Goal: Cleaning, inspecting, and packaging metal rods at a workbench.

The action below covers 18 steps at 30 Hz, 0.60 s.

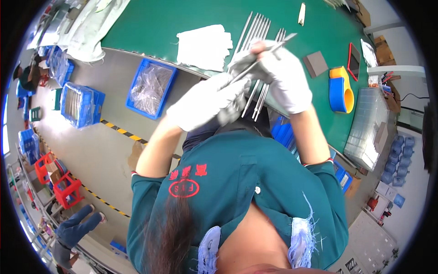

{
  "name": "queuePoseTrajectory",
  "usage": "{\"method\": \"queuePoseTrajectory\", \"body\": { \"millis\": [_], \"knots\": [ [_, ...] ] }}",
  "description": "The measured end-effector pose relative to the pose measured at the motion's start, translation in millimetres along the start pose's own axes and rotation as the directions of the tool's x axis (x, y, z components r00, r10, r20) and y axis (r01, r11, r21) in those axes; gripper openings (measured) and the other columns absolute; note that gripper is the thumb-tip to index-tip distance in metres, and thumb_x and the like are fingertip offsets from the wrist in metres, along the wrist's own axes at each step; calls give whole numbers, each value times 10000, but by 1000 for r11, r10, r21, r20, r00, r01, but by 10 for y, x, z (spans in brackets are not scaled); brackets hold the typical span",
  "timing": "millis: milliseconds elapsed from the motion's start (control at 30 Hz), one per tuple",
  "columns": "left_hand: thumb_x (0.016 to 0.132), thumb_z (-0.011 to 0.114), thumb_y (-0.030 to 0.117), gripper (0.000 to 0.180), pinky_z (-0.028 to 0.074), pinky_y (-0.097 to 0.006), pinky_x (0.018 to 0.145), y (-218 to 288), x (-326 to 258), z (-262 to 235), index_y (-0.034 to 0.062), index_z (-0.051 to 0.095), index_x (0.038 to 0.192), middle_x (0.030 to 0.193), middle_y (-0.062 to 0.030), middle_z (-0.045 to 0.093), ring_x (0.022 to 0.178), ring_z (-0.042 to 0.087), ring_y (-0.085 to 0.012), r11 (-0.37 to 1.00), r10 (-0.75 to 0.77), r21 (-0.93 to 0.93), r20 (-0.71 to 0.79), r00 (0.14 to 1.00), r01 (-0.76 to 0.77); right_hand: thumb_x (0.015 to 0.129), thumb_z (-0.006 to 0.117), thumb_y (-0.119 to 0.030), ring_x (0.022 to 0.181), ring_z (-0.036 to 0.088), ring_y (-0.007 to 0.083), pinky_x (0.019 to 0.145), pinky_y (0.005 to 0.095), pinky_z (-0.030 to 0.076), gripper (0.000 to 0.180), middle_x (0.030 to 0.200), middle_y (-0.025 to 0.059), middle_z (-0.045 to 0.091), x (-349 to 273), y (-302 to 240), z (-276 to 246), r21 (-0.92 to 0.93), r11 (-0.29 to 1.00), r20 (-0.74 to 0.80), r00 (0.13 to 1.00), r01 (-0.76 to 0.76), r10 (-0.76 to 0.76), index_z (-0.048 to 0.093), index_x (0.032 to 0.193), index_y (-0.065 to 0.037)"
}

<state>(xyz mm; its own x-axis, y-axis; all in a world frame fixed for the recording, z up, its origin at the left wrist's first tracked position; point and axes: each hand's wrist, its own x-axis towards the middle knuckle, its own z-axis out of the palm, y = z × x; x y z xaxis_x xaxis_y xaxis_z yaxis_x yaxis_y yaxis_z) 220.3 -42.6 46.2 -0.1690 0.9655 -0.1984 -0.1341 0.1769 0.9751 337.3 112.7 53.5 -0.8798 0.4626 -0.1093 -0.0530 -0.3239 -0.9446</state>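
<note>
A thin metal rod (248, 70) slants between my two white-gloved hands above the table's near edge. My left hand (200, 103) is closed on its lower end, its fingers smeared by motion. Round the upper part wraps my right hand (288, 80), with a bare fingertip showing through the glove. Grey patches cover the glove fingers; whether a cloth is among them I cannot tell. Beneath and beyond my hands, several similar metal rods (258, 28) lie side by side on the green table (159, 20), some ends jutting past its edge. A folded white glove or cloth (204, 46) lies left of them.
Right of my hands are a brown-grey block (315, 64), a blue and yellow tape dispenser (341, 90) and a red-framed dark tablet-like thing (353, 62). Clear plastic trays (367, 130) stack at the right edge. A blue crate (131, 101) stands on the floor at left. Another person (73, 235) is far off.
</note>
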Motion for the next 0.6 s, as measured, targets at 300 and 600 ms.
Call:
{"method": "queuePoseTrajectory", "body": {
  "millis": [300,600],
  "knots": [
    [961,446,331,321,198,-189,304,-278,-164,52,51,540,835,494,33,381,325,274,-44,844,-309,-506,-190,932,177,858,604,-174,858,599,120,780,252,490,245,963,78,637,198,71,158,-369,927,70,993,-66,98,629,1000,25],
    [940,496,358,323,204,-194,308,-282,-144,78,61,554,828,503,33,404,341,287,-33,824,-399,-501,-181,899,265,864,596,-220,849,592,106,788,245,470,300,956,68,641,200,144,120,-430,900,94,988,-69,121,635,1045,16]
  ]
}}
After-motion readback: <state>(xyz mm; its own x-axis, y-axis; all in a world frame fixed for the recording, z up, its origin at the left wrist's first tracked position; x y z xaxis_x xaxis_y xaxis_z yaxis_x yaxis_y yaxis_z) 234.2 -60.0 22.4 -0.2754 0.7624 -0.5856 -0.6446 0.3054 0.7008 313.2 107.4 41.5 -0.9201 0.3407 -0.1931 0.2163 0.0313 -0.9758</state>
